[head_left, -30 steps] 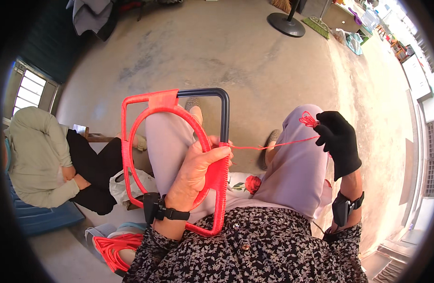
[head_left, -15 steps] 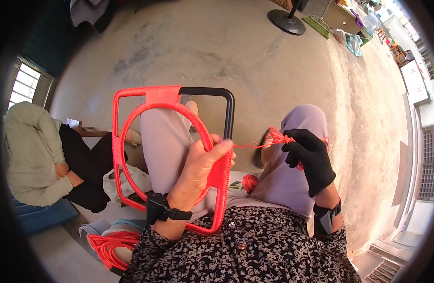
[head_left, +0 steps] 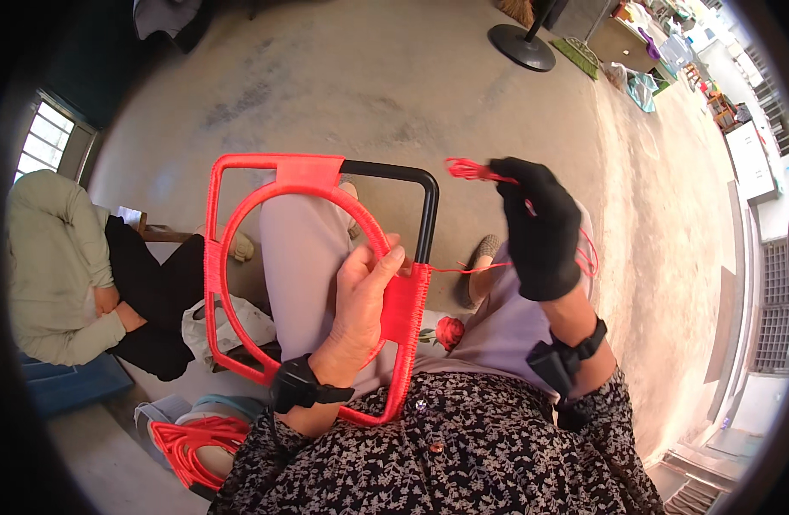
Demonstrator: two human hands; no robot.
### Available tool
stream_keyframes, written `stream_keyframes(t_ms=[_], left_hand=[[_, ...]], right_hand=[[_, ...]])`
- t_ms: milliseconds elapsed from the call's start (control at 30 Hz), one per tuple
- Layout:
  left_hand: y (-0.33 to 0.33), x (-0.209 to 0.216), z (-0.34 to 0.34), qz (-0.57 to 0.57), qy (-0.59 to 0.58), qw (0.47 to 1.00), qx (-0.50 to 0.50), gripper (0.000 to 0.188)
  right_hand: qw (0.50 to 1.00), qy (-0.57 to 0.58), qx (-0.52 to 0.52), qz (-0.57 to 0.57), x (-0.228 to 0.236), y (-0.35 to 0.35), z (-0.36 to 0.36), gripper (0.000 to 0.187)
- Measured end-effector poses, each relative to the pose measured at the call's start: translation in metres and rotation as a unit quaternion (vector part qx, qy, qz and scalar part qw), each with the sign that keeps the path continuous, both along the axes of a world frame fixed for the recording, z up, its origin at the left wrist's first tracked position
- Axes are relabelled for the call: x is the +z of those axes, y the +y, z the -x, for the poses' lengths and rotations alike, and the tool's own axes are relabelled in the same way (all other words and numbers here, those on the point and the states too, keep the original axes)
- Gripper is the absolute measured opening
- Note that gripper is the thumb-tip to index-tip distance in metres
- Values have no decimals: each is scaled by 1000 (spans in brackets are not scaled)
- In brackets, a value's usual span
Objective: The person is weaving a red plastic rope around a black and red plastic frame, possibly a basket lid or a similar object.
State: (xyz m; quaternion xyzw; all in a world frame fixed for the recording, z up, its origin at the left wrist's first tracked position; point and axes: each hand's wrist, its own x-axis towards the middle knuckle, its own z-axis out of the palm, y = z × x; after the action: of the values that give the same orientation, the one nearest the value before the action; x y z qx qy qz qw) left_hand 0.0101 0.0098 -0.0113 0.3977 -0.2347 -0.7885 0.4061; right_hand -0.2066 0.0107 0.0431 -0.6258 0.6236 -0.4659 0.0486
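A squarish frame (head_left: 403,378) with a ring inside it stands over my lap, tilted toward me. Red cord wraps most of it, and a bare black tube (head_left: 432,215) shows at the upper right corner. My left hand (head_left: 360,296) is closed round the ring and the wrapped panel on the frame's right side. Gloved in black, my right hand (head_left: 540,227) grips a small bundle of red cord (head_left: 471,170), held up to the right of the frame. A thin strand (head_left: 463,270) runs from the frame's right edge toward that hand, and a loop hangs beside its wrist.
A coil of red cord (head_left: 193,446) lies at my lower left. Another person (head_left: 64,275) sits at the left with hands together, near a white plastic bag (head_left: 266,326). Across the concrete floor (head_left: 343,94) are a round black stand base (head_left: 521,47) and a green broom head (head_left: 576,56).
My right hand has risen with the cord bundle, which now points up and left. My left hand keeps the frame, which has shifted slightly right.
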Motion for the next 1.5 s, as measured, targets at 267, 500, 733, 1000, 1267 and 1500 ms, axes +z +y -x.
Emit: stream_keyframes(t_ms=[267,500,733,1000,1267,1500], left_hand=[[1,4,5,27,54,998,-4,23],[-6,6,-5,-65,54,992,-98,23],[-3,18,-6,-33,28,992,-121,19],[-8,14,-13,-40,-7,992,-119,18],[-8,10,-16,-45,28,994,-100,17],[-7,9,-12,-52,43,992,-103,17]], right_hand=[[908,292,285,-94,14,-27,-54,18],[953,-186,87,-225,17,27,-18,17],[893,-342,91,-279,-27,28,-24,18],[654,-733,185,23,23,119,95,28],[771,-571,-266,-87,-34,219,245,31],[862,-410,-18,-297,-24,116,101,35]])
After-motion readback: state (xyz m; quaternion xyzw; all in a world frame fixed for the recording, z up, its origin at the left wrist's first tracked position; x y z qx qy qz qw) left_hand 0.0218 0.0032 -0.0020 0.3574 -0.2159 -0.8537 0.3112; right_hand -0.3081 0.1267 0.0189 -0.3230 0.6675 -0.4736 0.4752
